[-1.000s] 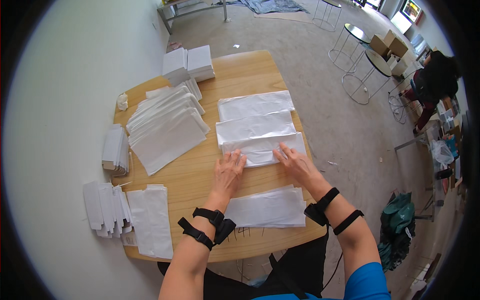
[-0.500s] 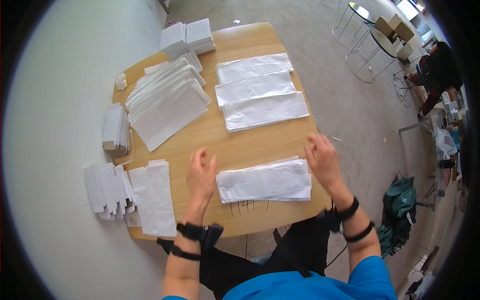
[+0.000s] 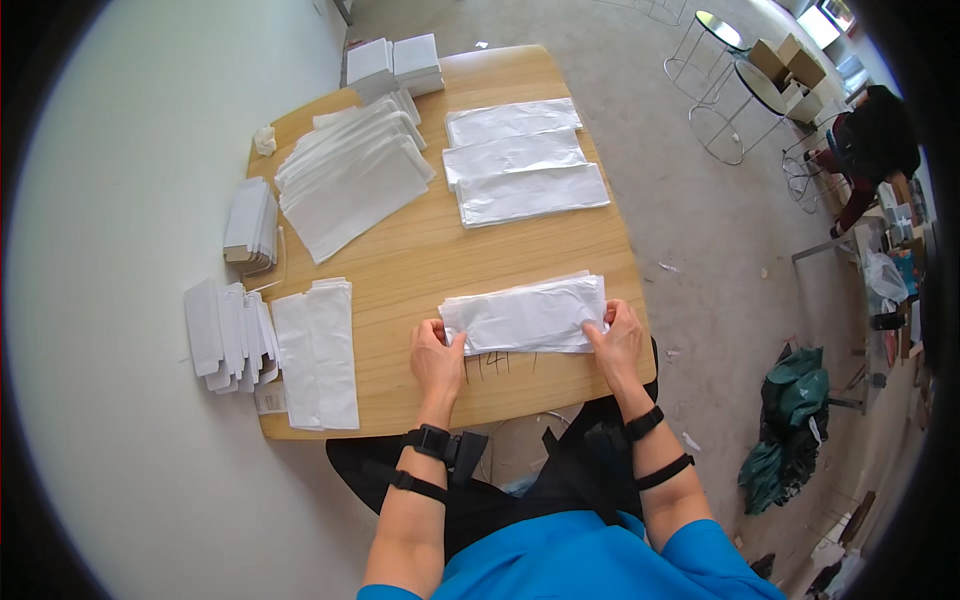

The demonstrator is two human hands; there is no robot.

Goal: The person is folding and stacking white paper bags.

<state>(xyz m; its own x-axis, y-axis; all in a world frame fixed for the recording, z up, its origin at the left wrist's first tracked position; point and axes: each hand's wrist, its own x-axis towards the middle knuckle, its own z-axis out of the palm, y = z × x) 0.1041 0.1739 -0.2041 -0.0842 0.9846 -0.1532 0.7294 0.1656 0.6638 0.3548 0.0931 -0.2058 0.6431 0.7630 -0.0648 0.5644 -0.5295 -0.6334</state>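
Observation:
A stack of folded thin white paper sheets [image 3: 525, 315] lies near the front edge of the table, its layers slightly uneven. At its left end is my left hand [image 3: 438, 358], thumb on top and fingers closed round the edge. My right hand [image 3: 617, 345] pinches the right end the same way. Beyond them, three overlapping bundles of similar folded white paper [image 3: 530, 195] rest on the far right of the table. A fanned pile of larger white sheets [image 3: 355, 195] spreads to their left, and another white sheet stack [image 3: 318, 360] lies left of my left hand.
Along the wall side stand white folded cartons [image 3: 230, 335], a stack of white boxes [image 3: 250, 225] and a crumpled white wad [image 3: 265, 140]. Two white box stacks [image 3: 415, 62] sit at the table's far end. Right of the table are stools [image 3: 757, 88], a green bag [image 3: 790, 400] and a seated person [image 3: 872, 140].
Both hands have come down from above the table and closed on the two ends of the folded paper stack. The view has shifted slightly.

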